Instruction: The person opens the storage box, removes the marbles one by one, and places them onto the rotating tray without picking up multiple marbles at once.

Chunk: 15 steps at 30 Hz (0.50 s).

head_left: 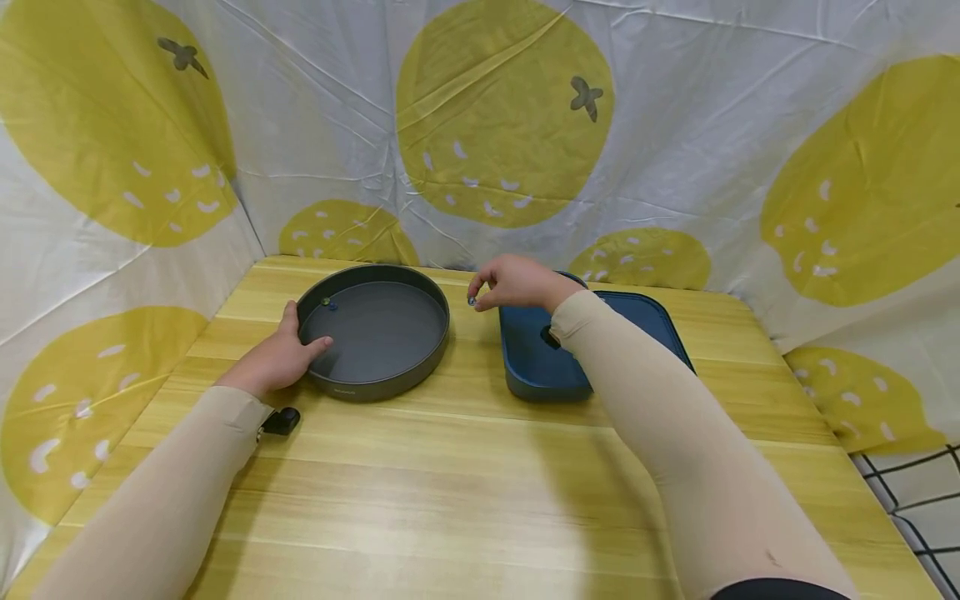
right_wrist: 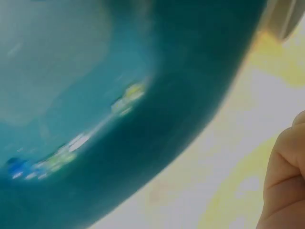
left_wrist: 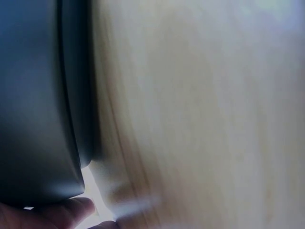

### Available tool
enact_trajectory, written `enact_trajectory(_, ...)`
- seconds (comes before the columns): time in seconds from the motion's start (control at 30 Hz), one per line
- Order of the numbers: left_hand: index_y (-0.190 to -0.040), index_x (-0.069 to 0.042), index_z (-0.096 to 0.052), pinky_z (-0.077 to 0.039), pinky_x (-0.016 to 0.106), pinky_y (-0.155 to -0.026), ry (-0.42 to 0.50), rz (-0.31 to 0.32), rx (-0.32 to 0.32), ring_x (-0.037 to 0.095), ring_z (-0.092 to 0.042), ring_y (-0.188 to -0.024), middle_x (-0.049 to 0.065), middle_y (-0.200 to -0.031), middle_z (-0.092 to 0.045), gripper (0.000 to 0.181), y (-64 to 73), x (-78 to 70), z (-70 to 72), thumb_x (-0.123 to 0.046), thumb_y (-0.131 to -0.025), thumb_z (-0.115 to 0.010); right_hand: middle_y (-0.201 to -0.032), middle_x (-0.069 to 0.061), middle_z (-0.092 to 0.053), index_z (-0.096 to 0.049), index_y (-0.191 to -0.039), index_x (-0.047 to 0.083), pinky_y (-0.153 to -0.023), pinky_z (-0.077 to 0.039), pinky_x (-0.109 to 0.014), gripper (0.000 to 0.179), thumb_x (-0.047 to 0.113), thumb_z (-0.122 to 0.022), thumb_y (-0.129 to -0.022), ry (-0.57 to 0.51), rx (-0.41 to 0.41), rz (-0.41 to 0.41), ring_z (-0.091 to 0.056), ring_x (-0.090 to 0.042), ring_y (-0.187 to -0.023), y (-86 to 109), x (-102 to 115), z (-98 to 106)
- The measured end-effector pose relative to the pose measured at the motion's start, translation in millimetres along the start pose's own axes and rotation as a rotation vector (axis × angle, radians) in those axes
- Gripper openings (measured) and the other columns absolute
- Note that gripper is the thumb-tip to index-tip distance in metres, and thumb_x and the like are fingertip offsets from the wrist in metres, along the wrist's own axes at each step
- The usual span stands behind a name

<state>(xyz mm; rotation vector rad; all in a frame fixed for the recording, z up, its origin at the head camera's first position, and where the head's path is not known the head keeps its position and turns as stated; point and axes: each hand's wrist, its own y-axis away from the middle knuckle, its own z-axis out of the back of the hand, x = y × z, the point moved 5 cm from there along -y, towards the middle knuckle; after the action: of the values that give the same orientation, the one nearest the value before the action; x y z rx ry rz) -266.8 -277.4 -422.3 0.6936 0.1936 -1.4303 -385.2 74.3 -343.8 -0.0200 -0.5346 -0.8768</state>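
My left hand (head_left: 273, 358) grips the near-left side of a dark grey round pan (head_left: 386, 387), thumb over the rim and fingers along the outer wall. Inside the pan, near its left wall, lie two small glass beads, one blue (head_left: 333, 307) and one yellowish green (head_left: 326, 301). Between its thumb and fingertips my right hand (head_left: 517, 282) pinches a small blue bead (head_left: 472, 301), held over the gap between the pan and a blue rectangular container (head_left: 517, 386). In the right wrist view, several blurred shiny beads (right_wrist: 62, 160) lie along the inner edge of that container.
My right forearm (head_left: 645, 400) crosses above the container and hides part of it. Both vessels stand near the back of a wooden table (head_left: 420, 500). A patterned cloth (head_left: 330, 125) hangs behind, and black wire mesh (head_left: 918, 500) shows at the lower right.
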Motion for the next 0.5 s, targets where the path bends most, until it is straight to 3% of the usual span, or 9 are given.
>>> enact_trajectory(0.27, -0.158, -0.002, 0.035, -0.027, 0.068, -0.123, 0.005, -0.007, -0.01, 0.059, -0.025, -0.152, 0.041, -0.168, -0.002, 0.11, -0.3, -1.4, -0.1, -0.061, -0.108, -0.043, -0.094, 0.0, -0.069, -0.079, -0.122, 0.02, -0.074, -0.047, -0.034, 0.025, 0.028, -0.076, -0.099, 0.026, 0.029, 0.102, -0.057, -0.02, -0.082, -24.2, 51.5, -14.8)
enact_trajectory(0.43, -0.158, -0.001, 0.035, -0.027, 0.068, -0.123, 0.003, -0.005, -0.012, 0.059, -0.025, -0.152, 0.041, -0.168, -0.002, 0.11, 1.3, -2.0, 0.1, -0.062, -0.108, -0.042, -0.091, -0.001, -0.07, -0.078, -0.126, 0.016, -0.074, -0.045, -0.029, 0.029, 0.025, -0.077, -0.098, 0.019, 0.077, 0.143, -0.053, -0.016, -0.078, -32.6, 69.5, -25.6)
enact_trajectory(0.5, -0.157, -0.001, 0.035, -0.027, 0.068, -0.123, 0.002, -0.005, -0.012, 0.059, -0.025, -0.152, 0.041, -0.168, -0.002, 0.11, 1.8, -2.1, 0.0, -0.062, -0.108, -0.042, -0.097, -0.001, -0.071, -0.077, -0.128, 0.015, -0.075, -0.045, -0.028, 0.031, 0.023, -0.077, -0.098, 0.002, 0.088, 0.155, -0.053, -0.014, -0.081, -33.6, 71.5, -28.1)
